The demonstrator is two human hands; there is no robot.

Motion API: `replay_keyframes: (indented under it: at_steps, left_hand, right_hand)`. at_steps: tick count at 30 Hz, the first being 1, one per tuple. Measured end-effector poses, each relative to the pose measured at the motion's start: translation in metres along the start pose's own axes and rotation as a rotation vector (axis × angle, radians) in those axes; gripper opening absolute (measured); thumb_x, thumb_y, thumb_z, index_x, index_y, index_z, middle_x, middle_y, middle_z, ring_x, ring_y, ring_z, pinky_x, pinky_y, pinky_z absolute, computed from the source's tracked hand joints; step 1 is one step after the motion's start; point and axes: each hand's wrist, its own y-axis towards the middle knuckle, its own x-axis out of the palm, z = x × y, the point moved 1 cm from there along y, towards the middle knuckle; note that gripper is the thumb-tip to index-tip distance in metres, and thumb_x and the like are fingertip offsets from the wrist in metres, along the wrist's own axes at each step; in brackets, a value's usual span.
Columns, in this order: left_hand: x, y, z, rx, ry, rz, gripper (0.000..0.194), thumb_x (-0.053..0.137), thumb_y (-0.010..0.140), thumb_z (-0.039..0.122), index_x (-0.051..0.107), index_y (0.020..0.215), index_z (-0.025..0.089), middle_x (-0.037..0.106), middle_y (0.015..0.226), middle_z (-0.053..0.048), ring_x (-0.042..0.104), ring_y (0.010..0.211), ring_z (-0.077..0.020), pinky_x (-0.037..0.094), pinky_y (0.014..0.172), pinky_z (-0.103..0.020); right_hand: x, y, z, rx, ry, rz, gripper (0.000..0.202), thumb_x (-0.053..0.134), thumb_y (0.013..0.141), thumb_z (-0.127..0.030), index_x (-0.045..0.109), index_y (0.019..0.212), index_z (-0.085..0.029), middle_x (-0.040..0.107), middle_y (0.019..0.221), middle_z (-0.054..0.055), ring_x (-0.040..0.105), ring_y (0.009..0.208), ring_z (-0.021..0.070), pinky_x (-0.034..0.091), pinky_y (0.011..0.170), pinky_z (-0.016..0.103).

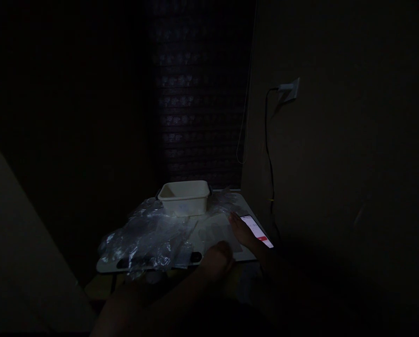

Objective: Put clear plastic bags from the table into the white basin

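Note:
My left hand (pixel 217 258) is at the front edge of a small white table (pixel 221 220), its fingers curled in; whatever is in them, if anything, is hidden in the dark. Further right, my right hand (pixel 241 229) lies with its fingers stretched out, beside a lit phone (pixel 256 231). A flat, see-through plastic piece (pixel 214 230), perhaps a bag, is on the tabletop between and ahead of my hands. To the left spreads a heap of crinkled clear plastic bags (pixel 153 236).
A white plastic tub (pixel 184 203) with dark handles stands at the back of the table. More clear plastic (pixel 225 200) lies right of it. A black cable (pixel 268 140) hangs from a wall plug (pixel 288 88). Behind is a dark blind (pixel 195 103). The room is very dim.

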Motion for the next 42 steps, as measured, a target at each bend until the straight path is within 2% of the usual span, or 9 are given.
replay_keyframes:
  at_steps: [5,9,14,17,24,29,37,42]
  left_hand:
    - [-0.004,-0.006,0.0,0.07,0.032,-0.121,0.021,0.032,0.074,0.024,0.047,0.081,0.011,0.05,0.083,-0.009,0.046,0.078,-0.0171,0.04,0.062,-0.027]
    - [-0.005,-0.009,-0.002,0.096,0.045,-0.152,0.015,0.037,0.072,0.02,0.049,0.077,0.011,0.05,0.082,-0.007,0.047,0.074,-0.0152,0.04,0.057,-0.024]
    - [0.0,-0.013,-0.003,0.128,0.067,-0.143,0.014,0.036,0.072,0.011,0.048,0.08,0.01,0.051,0.083,-0.007,0.047,0.075,-0.0139,0.039,0.059,-0.022]
    - [0.001,-0.014,-0.005,0.119,0.052,-0.136,0.015,0.034,0.074,0.012,0.047,0.08,0.011,0.051,0.083,-0.007,0.047,0.076,-0.0139,0.039,0.06,-0.022]
    - [0.002,-0.011,-0.002,0.075,0.019,-0.119,0.014,0.035,0.074,0.015,0.046,0.082,0.011,0.049,0.087,-0.008,0.045,0.081,-0.0149,0.038,0.066,-0.024]
    - [0.003,-0.011,0.0,0.037,0.02,-0.132,0.012,0.035,0.074,0.014,0.046,0.076,0.012,0.049,0.081,-0.007,0.046,0.074,-0.0138,0.039,0.06,-0.023]
    - [-0.006,-0.011,0.0,0.025,0.004,-0.17,0.012,0.035,0.073,0.017,0.047,0.076,0.013,0.05,0.08,-0.006,0.048,0.071,-0.014,0.04,0.054,-0.023]
    - [-0.007,-0.009,-0.002,0.017,0.025,-0.205,0.012,0.036,0.071,0.014,0.047,0.077,0.013,0.052,0.081,-0.006,0.049,0.071,-0.0147,0.04,0.053,-0.023]
  right_hand:
    - [-0.005,0.0,-0.002,-0.013,0.026,0.019,0.052,0.013,0.076,-0.04,0.038,0.107,-0.007,0.038,0.112,0.012,0.029,0.106,0.0158,0.024,0.089,0.032]
    - [-0.006,0.0,-0.003,-0.041,0.008,0.024,0.05,0.013,0.077,-0.037,0.04,0.106,-0.007,0.039,0.112,0.012,0.031,0.105,0.0159,0.025,0.088,0.032]
    - [-0.005,-0.001,0.002,-0.053,-0.04,0.002,0.047,0.015,0.077,-0.036,0.041,0.105,-0.008,0.04,0.111,0.011,0.031,0.105,0.0164,0.026,0.088,0.032]
    - [-0.005,0.001,0.003,-0.065,-0.052,-0.008,0.045,0.015,0.077,-0.034,0.041,0.105,-0.01,0.041,0.11,0.009,0.032,0.104,0.0161,0.026,0.088,0.033]
    - [-0.008,0.0,-0.005,-0.077,-0.048,0.0,0.048,0.013,0.077,-0.035,0.042,0.104,-0.008,0.043,0.108,0.011,0.034,0.103,0.0146,0.026,0.088,0.03]
    - [-0.01,-0.001,-0.004,-0.095,-0.06,0.003,0.046,0.013,0.077,-0.033,0.043,0.102,-0.008,0.044,0.107,0.011,0.035,0.102,0.0142,0.027,0.087,0.029]
    - [-0.009,-0.002,-0.005,-0.085,-0.062,0.014,0.043,0.015,0.077,-0.033,0.045,0.1,-0.013,0.046,0.105,0.009,0.037,0.1,0.0145,0.029,0.085,0.03]
    - [-0.008,-0.003,-0.005,-0.087,-0.048,-0.008,0.044,0.015,0.077,-0.033,0.045,0.1,-0.01,0.046,0.105,0.01,0.037,0.1,0.0142,0.028,0.086,0.029]
